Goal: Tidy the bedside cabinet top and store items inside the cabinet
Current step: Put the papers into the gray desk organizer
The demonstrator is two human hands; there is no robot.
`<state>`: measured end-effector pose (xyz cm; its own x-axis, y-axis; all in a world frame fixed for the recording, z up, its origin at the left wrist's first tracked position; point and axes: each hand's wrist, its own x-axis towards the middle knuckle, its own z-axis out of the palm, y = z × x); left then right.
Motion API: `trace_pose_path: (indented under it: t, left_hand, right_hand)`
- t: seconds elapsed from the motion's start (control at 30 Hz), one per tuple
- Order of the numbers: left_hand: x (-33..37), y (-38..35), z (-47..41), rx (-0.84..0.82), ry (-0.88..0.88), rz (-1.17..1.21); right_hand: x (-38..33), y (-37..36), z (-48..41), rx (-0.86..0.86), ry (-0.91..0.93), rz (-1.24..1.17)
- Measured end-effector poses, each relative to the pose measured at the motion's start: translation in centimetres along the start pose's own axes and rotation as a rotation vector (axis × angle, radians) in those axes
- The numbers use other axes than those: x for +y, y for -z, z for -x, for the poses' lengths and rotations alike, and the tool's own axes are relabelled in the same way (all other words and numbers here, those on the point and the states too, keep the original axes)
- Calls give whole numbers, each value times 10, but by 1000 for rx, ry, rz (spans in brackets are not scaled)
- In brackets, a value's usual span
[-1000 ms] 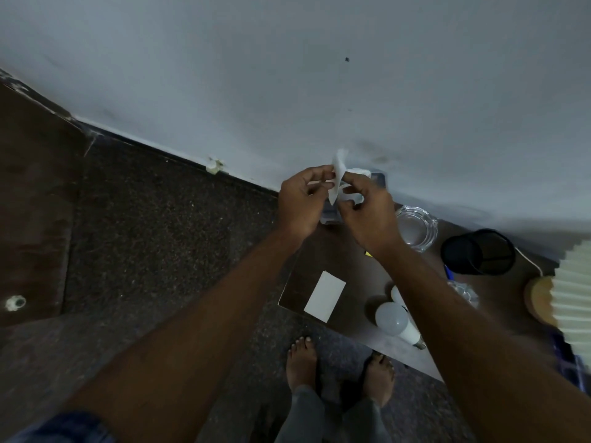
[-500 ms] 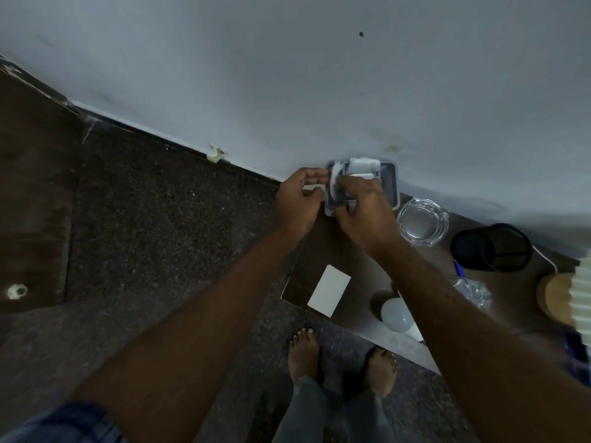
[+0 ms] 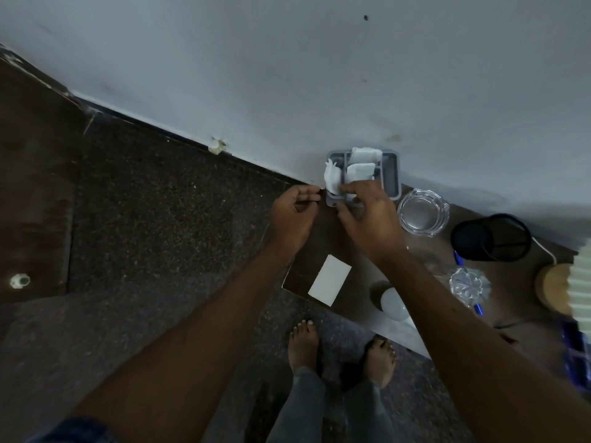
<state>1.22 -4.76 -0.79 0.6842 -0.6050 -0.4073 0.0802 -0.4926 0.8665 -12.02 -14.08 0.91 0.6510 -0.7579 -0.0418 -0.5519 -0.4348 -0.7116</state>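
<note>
A grey compartment tray (image 3: 392, 174) stands at the back left corner of the dark bedside cabinet top (image 3: 308, 257), against the wall. Folded white tissues (image 3: 363, 155) lie in its middle section. A crumpled white tissue (image 3: 332, 180) sticks up from its left section. My right hand (image 3: 367, 219) reaches over the tray's front edge, its fingertips pinching the low end of that crumpled tissue. My left hand (image 3: 292, 215) hovers just left of the tray with its fingers curled together and nothing visible in them.
On the cabinet top are a glass ashtray (image 3: 422, 212), a black mesh cup (image 3: 491, 238), a white card (image 3: 329, 284), a white bulb (image 3: 393, 303), a cut-glass piece (image 3: 468, 282), a blue pen (image 3: 459, 259) and a lamp (image 3: 553, 289). My bare feet stand on the speckled floor.
Both hands held the tissue up in front of the wall a second ago. They have come down and the tissue now sits in the tray's left section. My left hand has come off it.
</note>
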Motion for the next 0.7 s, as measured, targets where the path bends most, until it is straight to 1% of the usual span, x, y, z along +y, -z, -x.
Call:
trace_pose_path:
  t: [0.13,0.27,0.4,0.5,0.6,0.7]
  left_hand:
    - [-13,0,14,-15,46,-34]
    - [-32,1,29,-33,107,-61]
    - [-56,4,41,-56,173,-144]
    - [-72,8,48,-76,202,-233]
    - [-82,13,52,-95,219,-243]
    - [-86,16,52,-99,221,-264]
  right_hand:
    - [6,-7,18,-41,-24,11]
    - [14,-19,42,-115,-104,19]
    - [22,-36,65,-141,-175,105]
    - [28,-47,84,-185,-204,141]
    - [29,-56,99,-208,-245,124]
    - [32,-65,109,-249,-270,176]
